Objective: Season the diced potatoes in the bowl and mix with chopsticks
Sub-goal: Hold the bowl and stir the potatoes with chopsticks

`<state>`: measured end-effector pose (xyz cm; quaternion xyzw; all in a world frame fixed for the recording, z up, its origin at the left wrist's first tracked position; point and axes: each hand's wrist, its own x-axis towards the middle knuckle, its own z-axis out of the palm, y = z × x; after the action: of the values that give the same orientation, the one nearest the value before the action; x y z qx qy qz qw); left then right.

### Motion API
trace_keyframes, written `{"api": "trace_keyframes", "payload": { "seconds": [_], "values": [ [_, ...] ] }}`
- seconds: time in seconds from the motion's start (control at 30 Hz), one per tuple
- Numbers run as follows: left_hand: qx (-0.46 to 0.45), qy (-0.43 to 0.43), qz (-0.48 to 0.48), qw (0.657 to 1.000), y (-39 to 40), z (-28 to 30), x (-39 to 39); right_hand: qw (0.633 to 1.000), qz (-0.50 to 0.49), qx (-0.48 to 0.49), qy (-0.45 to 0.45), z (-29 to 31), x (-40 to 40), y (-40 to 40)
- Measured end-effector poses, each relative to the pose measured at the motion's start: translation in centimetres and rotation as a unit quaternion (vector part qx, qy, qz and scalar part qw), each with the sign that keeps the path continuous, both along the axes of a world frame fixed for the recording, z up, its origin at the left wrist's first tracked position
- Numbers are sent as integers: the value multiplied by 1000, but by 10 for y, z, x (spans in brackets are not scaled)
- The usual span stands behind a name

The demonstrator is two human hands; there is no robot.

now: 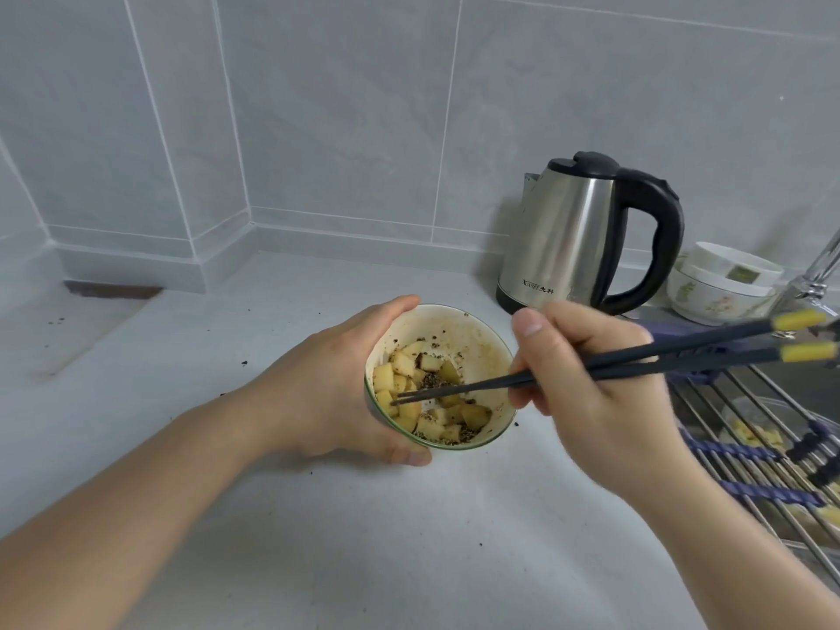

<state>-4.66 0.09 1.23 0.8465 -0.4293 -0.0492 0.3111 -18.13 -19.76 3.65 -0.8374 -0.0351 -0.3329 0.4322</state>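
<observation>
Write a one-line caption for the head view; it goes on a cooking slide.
Left hand steadies white ceramic bowl while right hand stirs seasoned potato cubes with dark yellow-tipped chopsticks.

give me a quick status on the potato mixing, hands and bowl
Left hand grips the bowl, tilted. Right hand holds chopsticks, tips in the seasoned diced potatoes. Nothing in the way; kettle stands behind.

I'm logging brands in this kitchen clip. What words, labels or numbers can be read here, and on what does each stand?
"XIANKE", then two Chinese characters too small to read with confidence: on the lower body of the steel kettle.
Greenish patches on the stacked white bowls: too blurred to tell whether they are text.
Nothing else bears text.
</observation>
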Motion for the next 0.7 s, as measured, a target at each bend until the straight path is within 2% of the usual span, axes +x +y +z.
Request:
{"api": "trace_keyframes", "payload": {
  "seconds": [0.1,0.27,0.33,0.43,0.63,0.7],
  "values": [
    [-3,0,3,1000,0,-1,0,998,-8,-54,23,-9,4,10],
    [-7,5,7,1000,0,-3,1,995,-79,-67,7,-10,11,-8],
    [-6,6,9,1000,0,-2,2,994,-100,-44,28,-6,10,-15],
    [-8,8,6,1000,-1,-2,2,995,-78,-10,57,-3,8,-14],
    [-12,15,1,1000,0,-3,2,997,-71,-17,23,3,5,-16],
    [-9,9,-1,1000,0,-3,2,997,-69,24,1,12,1,-25]
  ]
}}
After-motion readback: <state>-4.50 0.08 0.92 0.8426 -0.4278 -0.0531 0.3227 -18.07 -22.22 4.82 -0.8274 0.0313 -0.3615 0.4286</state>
